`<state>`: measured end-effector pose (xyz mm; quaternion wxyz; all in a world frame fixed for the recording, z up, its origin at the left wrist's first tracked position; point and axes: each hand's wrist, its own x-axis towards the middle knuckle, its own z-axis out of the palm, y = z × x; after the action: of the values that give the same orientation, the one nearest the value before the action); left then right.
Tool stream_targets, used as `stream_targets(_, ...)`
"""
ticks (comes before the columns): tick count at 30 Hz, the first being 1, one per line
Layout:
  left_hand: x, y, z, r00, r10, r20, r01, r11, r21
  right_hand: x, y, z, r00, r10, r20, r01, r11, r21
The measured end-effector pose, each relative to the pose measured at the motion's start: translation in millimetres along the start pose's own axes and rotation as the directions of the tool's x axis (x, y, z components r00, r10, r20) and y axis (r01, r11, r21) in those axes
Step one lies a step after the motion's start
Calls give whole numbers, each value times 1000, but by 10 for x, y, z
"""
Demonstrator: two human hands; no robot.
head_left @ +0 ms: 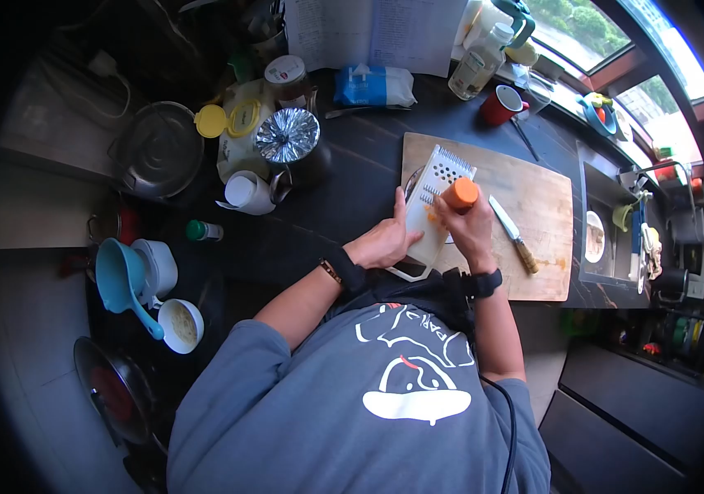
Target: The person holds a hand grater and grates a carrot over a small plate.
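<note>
A white flat grater (429,216) lies tilted over the left edge of the wooden cutting board (533,198). My left hand (385,241) grips the grater's left side, thumb stretched along it. In my right hand (469,230) is a thick piece of carrot (461,193), held against the grater's face, its orange cut end upward. Small orange shreds show on the grater beside my fingers. What lies under the grater is mostly hidden; a round rim shows at its upper left. To the right of my right hand, a knife (513,234) with a patterned handle rests on the board.
A red mug (501,105), a glass bottle (481,62) and a blue-white packet (374,86) stand behind the board. Foil-topped container (288,136), white cup (248,193) and green-capped jar (204,230) are at left. Farther left are a blue ladle (120,276) and white bowl (180,325). The sink (607,198) is right.
</note>
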<state>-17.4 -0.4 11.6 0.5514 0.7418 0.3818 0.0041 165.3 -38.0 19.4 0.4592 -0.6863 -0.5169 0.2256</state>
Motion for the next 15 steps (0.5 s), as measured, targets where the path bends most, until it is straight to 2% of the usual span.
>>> stream_targets(4, 0, 28, -40, 1000, 0, 5, 0, 1000, -4, 10, -43, 13, 997, -64, -43, 62, 997, -46)
stream_targets(7, -1, -11, -16, 1000, -1, 13, 1, 1000, -17, -115, -43, -3, 1000, -15, 11, 15, 1000, -7)
stream_targets(9, 13, -22, -12, 1000, -7, 19, 7, 1000, 3, -173, -115, -13, 967, -255, 0, 254, 964, -84)
stream_targets(11, 13, -24, 1, 1000, -14, 24, 13, 1000, 25, -82, -46, 0, 969, -244, -24, 240, 964, -112)
stream_targets(13, 5, -11, -5, 1000, 11, 6, -11, 1000, -18, 65, 4, 3, 996, -53, -72, 52, 999, -16)
stream_targets(15, 21, -34, -11, 1000, 14, 4, -14, 1000, -2, 87, 2, 26, 994, -68, -81, 69, 997, 15)
